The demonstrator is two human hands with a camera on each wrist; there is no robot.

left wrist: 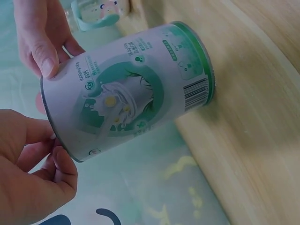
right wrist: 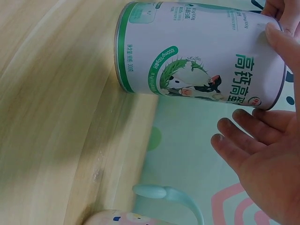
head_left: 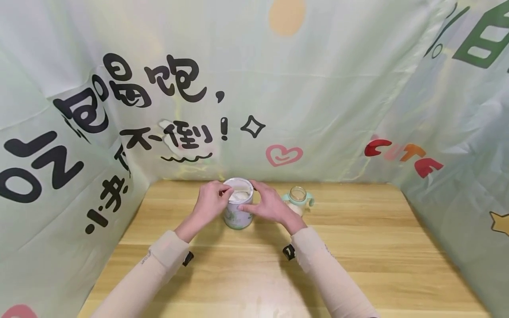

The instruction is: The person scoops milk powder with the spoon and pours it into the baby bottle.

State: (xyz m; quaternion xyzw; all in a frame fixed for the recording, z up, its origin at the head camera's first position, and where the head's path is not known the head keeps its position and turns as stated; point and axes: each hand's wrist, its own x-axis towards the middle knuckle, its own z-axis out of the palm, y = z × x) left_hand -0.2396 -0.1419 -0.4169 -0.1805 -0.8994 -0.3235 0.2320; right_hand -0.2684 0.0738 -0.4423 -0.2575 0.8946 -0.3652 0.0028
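Note:
A white and green milk powder can [head_left: 237, 217] stands upright near the table's back edge, its top uncovered and something whitish inside. My left hand [head_left: 210, 201] has its fingers curled, with thumb and fingertips pinching at the can's left rim; whatever thin part lies between them is hidden. Opposite it, my right hand [head_left: 270, 204] holds the can from the right, thumb on the near side and fingers toward the far side. In the right wrist view the right fingers [right wrist: 243, 136] are spread beside the can's upper wall. Tilted by the camera, the can [left wrist: 126, 89] shows a barcode and printed label.
Just right of the can and partly behind my right hand stands a baby bottle [head_left: 298, 194] with mint handles and an uncovered neck. The wooden table [head_left: 358, 247] is bordered by printed cloth walls [head_left: 330, 110] at the back and sides.

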